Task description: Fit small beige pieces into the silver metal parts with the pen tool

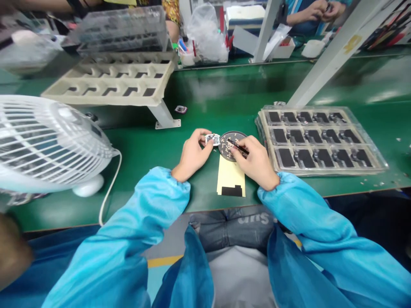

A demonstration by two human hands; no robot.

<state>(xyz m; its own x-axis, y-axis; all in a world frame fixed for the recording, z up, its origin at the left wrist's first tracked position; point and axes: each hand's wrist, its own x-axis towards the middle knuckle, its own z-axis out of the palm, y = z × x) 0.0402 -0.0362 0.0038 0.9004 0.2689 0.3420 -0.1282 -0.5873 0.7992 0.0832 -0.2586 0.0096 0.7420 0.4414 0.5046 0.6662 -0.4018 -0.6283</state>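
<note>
My left hand point(193, 155) pinches a small white part point(212, 139) just left of a round dark dish point(231, 145) filled with several tiny pieces. My right hand point(255, 161) is closed on dark tweezers point(238, 146) whose tips reach into the dish. Under my right hand lies a yellow backing sheet point(230, 176) with a black patch at its near end. Both arms wear blue sleeves.
A clear tray point(321, 139) of black parts lies to the right. A white fan point(45, 143) with its cord stands at left. A beige slotted rack point(112, 81) sits raised at the back left, a small part point(181, 109) beside it. Another person's hands point(316, 10) work across the bench.
</note>
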